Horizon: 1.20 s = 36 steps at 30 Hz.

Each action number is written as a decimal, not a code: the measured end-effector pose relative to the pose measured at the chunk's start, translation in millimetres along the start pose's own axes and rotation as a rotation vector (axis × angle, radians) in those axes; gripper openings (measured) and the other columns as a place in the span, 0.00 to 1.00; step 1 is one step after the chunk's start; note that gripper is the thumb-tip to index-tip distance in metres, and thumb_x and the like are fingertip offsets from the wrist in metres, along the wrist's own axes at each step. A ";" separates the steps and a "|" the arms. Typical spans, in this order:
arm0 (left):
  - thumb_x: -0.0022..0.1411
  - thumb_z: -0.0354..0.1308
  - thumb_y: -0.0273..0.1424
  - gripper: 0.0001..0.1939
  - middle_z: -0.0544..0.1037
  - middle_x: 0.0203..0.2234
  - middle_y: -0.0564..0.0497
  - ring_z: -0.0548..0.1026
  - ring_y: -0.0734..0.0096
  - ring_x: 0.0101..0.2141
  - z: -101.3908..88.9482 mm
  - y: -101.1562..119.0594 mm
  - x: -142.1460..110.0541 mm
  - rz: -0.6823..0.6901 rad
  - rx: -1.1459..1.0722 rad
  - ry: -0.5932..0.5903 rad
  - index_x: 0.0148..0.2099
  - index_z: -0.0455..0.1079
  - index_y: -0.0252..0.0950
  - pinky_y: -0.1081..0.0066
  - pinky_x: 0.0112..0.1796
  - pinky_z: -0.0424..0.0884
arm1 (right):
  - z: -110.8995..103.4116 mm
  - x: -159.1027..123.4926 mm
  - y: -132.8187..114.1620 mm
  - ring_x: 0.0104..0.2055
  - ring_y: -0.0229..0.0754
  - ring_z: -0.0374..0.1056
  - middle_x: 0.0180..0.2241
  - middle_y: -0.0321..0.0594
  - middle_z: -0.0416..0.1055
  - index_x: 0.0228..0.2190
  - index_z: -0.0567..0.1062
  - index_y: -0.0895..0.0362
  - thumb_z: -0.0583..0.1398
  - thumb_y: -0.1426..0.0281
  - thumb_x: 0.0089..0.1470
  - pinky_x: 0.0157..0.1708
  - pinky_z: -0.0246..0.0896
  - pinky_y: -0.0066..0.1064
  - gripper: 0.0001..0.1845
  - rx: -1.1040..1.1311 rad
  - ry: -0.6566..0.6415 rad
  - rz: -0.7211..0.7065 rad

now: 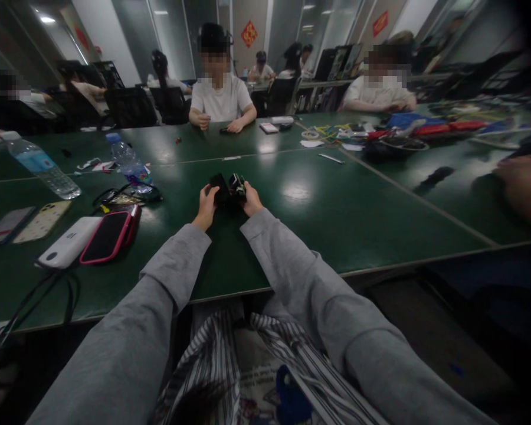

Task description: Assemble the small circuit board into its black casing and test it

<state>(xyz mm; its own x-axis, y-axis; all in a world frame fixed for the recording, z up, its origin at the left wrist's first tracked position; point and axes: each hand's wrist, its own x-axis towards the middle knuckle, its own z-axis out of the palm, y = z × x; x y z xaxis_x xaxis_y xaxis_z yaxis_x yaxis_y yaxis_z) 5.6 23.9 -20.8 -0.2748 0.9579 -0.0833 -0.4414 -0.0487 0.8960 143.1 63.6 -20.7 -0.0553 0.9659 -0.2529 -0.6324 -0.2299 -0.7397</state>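
At twelve o'clock on my feed, the left hand (pixel 207 205) gripped a black boxy part (pixel 220 188) and the right hand (pixel 252 199) a small dark component (pixel 235 184), best steadied by light edge pressure.

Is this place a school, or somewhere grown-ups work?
Probably a shared workroom: people sit along a long green table scattered with cables, with black office chairs behind. I can't rule out a school.
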 end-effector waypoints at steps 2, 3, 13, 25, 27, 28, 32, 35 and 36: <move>0.58 0.60 0.32 0.12 0.78 0.35 0.51 0.78 0.68 0.39 -2.0 4.8 -1.2 -0.103 -0.089 -0.027 0.45 0.70 0.38 0.71 0.40 0.74 | -2.3 -4.4 -5.9 0.40 0.40 0.76 0.33 0.43 0.77 0.41 0.73 0.61 0.46 0.64 0.69 0.37 0.76 0.32 0.20 0.147 -0.080 0.152; 0.58 0.58 0.33 0.10 0.78 0.33 0.50 0.78 0.69 0.36 -3.9 7.8 -2.4 -0.167 -0.123 -0.069 0.43 0.70 0.37 0.71 0.38 0.74 | -3.9 -6.9 -8.3 0.40 0.41 0.76 0.33 0.45 0.77 0.44 0.72 0.62 0.45 0.64 0.69 0.36 0.76 0.32 0.20 0.216 -0.131 0.184; 0.61 0.56 0.52 0.26 0.81 0.39 0.43 0.79 0.61 0.42 -18.8 16.6 -5.1 -0.250 -0.257 -0.192 0.49 0.73 0.36 0.64 0.43 0.75 | -13.2 -14.8 -11.6 0.50 0.45 0.74 0.44 0.52 0.77 0.56 0.66 0.66 0.45 0.66 0.67 0.41 0.77 0.36 0.24 0.468 -0.240 0.205; 0.64 0.52 0.53 0.29 0.80 0.44 0.40 0.77 0.59 0.48 -17.0 18.7 -9.1 -0.203 -0.136 -0.173 0.53 0.71 0.35 0.62 0.45 0.75 | -14.6 -16.6 -11.8 0.49 0.45 0.75 0.44 0.54 0.76 0.55 0.67 0.67 0.45 0.67 0.65 0.40 0.77 0.37 0.24 0.446 -0.243 0.174; 0.65 0.51 0.52 0.28 0.80 0.44 0.40 0.77 0.59 0.48 -16.8 18.2 -8.4 -0.205 -0.148 -0.164 0.53 0.71 0.35 0.62 0.46 0.75 | -14.3 -16.2 -11.1 0.50 0.45 0.75 0.44 0.55 0.76 0.54 0.67 0.67 0.45 0.67 0.65 0.39 0.77 0.35 0.24 0.457 -0.240 0.174; 0.65 0.51 0.51 0.27 0.80 0.44 0.41 0.77 0.60 0.48 -16.9 17.9 -7.9 -0.204 -0.154 -0.160 0.53 0.71 0.35 0.63 0.46 0.75 | -14.1 -16.3 -10.7 0.50 0.45 0.75 0.44 0.55 0.76 0.54 0.67 0.67 0.45 0.66 0.65 0.39 0.77 0.35 0.24 0.460 -0.240 0.173; 0.65 0.53 0.49 0.25 0.80 0.42 0.41 0.78 0.61 0.46 -17.6 16.7 -6.3 -0.201 -0.185 -0.155 0.52 0.71 0.35 0.63 0.46 0.75 | -12.2 -18.4 -10.1 0.50 0.46 0.74 0.42 0.54 0.77 0.53 0.68 0.66 0.45 0.66 0.65 0.40 0.77 0.38 0.23 0.444 -0.226 0.163; 0.65 0.53 0.49 0.23 0.80 0.42 0.42 0.78 0.62 0.45 -18.1 17.1 -6.8 -0.212 -0.199 -0.155 0.50 0.72 0.35 0.65 0.45 0.75 | -10.4 -20.8 -10.2 0.50 0.47 0.75 0.41 0.53 0.77 0.52 0.69 0.65 0.46 0.64 0.66 0.41 0.78 0.40 0.22 0.436 -0.210 0.145; 0.65 0.53 0.49 0.23 0.80 0.42 0.42 0.78 0.62 0.45 -18.0 17.6 -7.4 -0.214 -0.194 -0.155 0.49 0.72 0.36 0.65 0.45 0.75 | -9.8 -21.5 -10.1 0.49 0.47 0.75 0.40 0.52 0.77 0.51 0.69 0.64 0.47 0.64 0.66 0.41 0.78 0.40 0.22 0.428 -0.206 0.140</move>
<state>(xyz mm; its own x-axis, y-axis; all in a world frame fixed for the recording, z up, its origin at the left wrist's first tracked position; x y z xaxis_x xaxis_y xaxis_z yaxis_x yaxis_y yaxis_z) -15.5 10.8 -12.3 -0.0320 0.9832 -0.1799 -0.6340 0.1192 0.7641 158.3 44.0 -13.9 -0.2869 0.9425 -0.1714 -0.8663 -0.3316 -0.3735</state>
